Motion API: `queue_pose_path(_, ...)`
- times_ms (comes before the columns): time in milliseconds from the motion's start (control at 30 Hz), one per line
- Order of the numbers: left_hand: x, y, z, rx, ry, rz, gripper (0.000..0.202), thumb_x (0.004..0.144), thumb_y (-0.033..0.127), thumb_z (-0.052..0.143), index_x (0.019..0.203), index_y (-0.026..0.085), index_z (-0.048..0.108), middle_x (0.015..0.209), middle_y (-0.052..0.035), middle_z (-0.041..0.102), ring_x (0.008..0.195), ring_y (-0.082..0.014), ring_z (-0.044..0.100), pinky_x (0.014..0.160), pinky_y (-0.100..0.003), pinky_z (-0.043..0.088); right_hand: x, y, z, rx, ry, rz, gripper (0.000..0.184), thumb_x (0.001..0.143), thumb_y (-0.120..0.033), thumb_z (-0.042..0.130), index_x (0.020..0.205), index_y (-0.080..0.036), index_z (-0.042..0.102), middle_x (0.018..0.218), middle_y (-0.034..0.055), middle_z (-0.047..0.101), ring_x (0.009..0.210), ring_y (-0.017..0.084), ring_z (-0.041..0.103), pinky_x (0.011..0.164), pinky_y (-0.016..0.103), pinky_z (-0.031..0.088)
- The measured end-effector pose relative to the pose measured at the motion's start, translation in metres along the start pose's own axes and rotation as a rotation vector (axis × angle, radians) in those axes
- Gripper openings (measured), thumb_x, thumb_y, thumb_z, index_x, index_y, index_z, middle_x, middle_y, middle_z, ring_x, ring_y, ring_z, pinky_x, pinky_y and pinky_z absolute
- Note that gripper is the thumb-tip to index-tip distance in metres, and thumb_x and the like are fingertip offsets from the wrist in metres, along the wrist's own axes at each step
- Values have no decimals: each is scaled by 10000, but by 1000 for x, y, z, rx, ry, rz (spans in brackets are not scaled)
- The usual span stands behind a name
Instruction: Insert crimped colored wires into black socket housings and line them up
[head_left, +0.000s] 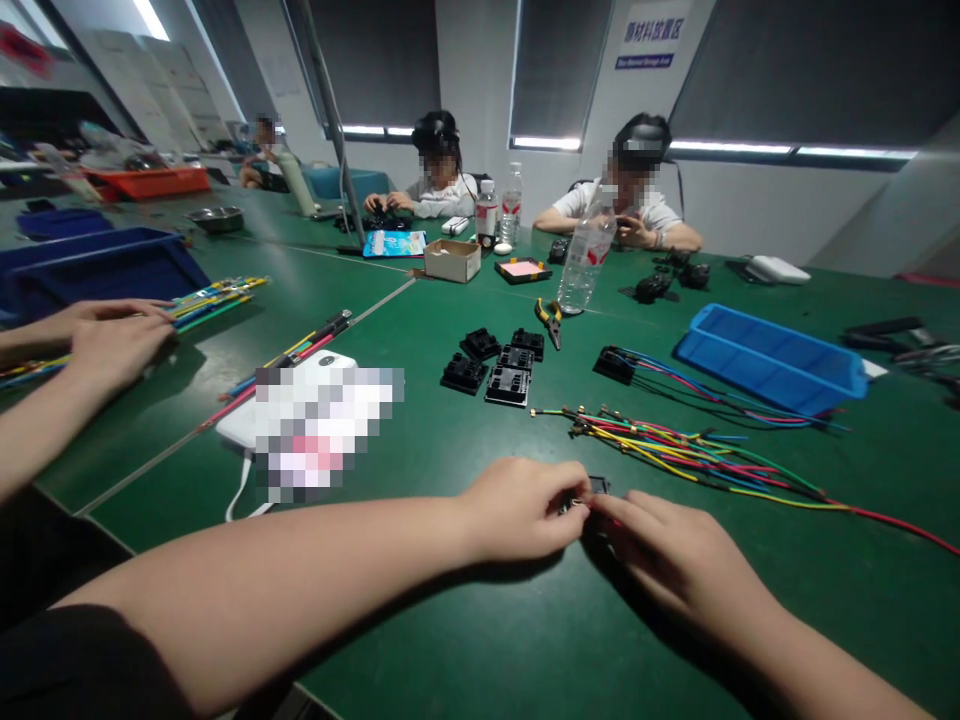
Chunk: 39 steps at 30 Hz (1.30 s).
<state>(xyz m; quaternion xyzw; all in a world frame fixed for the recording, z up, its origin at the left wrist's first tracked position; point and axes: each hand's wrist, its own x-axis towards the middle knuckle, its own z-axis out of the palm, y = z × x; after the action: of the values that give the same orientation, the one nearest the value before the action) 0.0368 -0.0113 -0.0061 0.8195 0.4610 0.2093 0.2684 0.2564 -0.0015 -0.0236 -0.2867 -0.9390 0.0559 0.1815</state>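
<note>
My left hand (521, 510) pinches a small black plastic module (600, 486) low over the green table, its thumb and forefinger closed on the near side. Most of the module is covered by fingers. From the right, my right hand (675, 555) meets it with fingertips pressed together; a bit of red shows there, perhaps a wire, but what they grip is largely hidden. Beyond my hands sit several black socket-like modules (508, 385) in a cluster. A bundle of coloured wires (675, 455) with metal end terminals lies past my right hand.
A black module with wires (615, 364) lies near a blue divided tray (772, 355). Yellow-handled pliers (550, 322) and a water bottle (586, 260) stand farther back. At left are a white power bank (330, 370) and another person's hand (124, 335) over wires. Two people sit opposite.
</note>
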Motion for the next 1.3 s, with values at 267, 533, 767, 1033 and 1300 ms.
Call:
queue_pose_path(267,-4,-5,3,-14,13,15,192,871,302,497,992,232,629,736,15,667,636,-133,564,569,-220,346,-2,1,3,67,-47,36,304,931,-219,463,1231,-221,509,992,53,742,791,163,712,650,252,524)
queue_pose_path(533,-6,-5,2,-52,13,32,177,863,274,500,971,217,629,712,21,643,623,-121,551,562,-221,347,-6,2,6,-1,-42,31,315,943,-264,437,1249,-218,499,968,66,737,735,181,705,608,271,491)
queue_pose_path(767,-3,-7,4,-86,35,34,162,869,263,508,963,210,628,688,28,620,608,-114,536,574,-225,357,-5,-2,3,-79,-28,41,323,933,-230,429,1250,-196,483,815,35,722,597,160,655,542,253,414)
queue_pose_path(1033,-2,-5,3,-102,9,19,152,887,265,488,942,198,614,656,34,575,582,-107,494,561,-220,337,-2,-6,0,-46,-59,121,358,896,-231,479,1252,-206,510,847,29,725,620,169,653,566,263,395)
queue_pose_path(1300,-1,-6,2,-135,-32,-9,139,896,264,477,924,196,596,655,41,559,583,-105,482,566,-224,325,1,-8,-2,60,-114,162,354,891,-225,494,1244,-215,518,966,28,724,739,177,673,634,276,423)
